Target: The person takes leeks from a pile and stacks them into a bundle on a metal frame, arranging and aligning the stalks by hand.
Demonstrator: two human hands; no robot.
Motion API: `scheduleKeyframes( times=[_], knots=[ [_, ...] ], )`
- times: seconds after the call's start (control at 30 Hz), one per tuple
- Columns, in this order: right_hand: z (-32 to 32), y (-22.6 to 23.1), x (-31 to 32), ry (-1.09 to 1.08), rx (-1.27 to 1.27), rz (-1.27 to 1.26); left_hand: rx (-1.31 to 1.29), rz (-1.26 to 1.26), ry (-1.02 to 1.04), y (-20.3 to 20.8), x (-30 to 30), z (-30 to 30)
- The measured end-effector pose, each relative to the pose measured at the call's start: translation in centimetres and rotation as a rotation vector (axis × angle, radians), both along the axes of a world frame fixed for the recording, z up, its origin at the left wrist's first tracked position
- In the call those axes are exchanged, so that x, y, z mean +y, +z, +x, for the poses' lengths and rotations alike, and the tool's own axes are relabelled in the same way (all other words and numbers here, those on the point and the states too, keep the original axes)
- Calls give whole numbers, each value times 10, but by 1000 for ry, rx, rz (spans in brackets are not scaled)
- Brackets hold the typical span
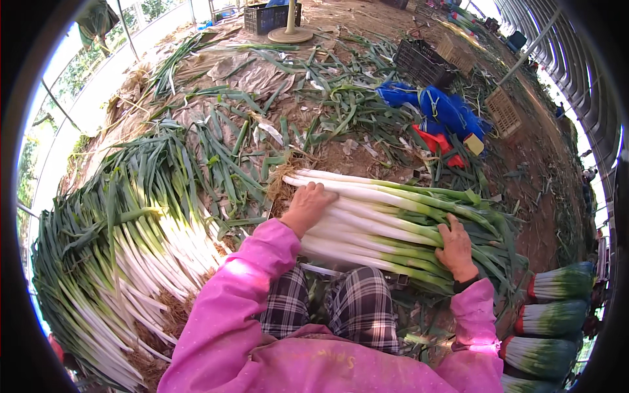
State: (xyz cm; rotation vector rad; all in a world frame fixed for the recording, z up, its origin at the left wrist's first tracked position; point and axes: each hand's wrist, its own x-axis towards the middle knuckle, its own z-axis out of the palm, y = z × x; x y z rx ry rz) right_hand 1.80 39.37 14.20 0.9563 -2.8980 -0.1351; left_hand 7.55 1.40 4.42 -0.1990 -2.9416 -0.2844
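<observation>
In the head view, a broad layer of leek-like stalks (377, 219) lies crosswise in front of the person's knees (363, 304), and both hands are on it. Its long axis runs from left to right, dipping slightly toward the right: the brown roots (280, 187) are at the left end, the dark green leaves (491, 229) at the right. The left hand (308, 206) is the nearer one to the roots, the right hand (458, 252) the nearer one to the leaves, so the two stand well apart along that axis.

Relative to the left hand, most of the layer stretches away to the right, with the roots just beyond it on the left. That hand rests on the white shafts, thumb set apart from the fingers; whether it pinches any of them cannot be told. From the right hand, the white shafts lie to the left and the leaf tips to the right. Its fingers are loosely bent over the green part, and their grip, if any, cannot be made out.

Left of the person, a large heap of similar stalks (141, 252) lies with roots turned toward the body. Tied bundles (550, 319) lie at the lower right.
</observation>
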Motion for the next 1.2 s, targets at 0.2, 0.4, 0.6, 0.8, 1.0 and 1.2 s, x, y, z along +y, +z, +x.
scheduleKeyframes(
  times=[0.2, 0.4, 0.6, 0.8, 1.0, 1.2],
  knots=[
    [-4, 22, -8, 36, -27, -33, 3, 22, -29, 1, 4, 15],
    [-30, -14, -19, 61, 78, -118, 101, 120, 131, -12, -10, 20],
    [-37, 9, -35, 111, 22, 51, 160, 63, 73, -15, -40, 23],
    [-60, -13, -41, 70, -50, 194, -114, 164, 18, 2, -32, 32],
    [-60, -16, -46, 25, -178, 162, -143, 190, 214, -25, -34, 3],
    [-31, -6, -47, -22, -172, 117, -268, 209, 187, -49, -39, 0]
  ],
)
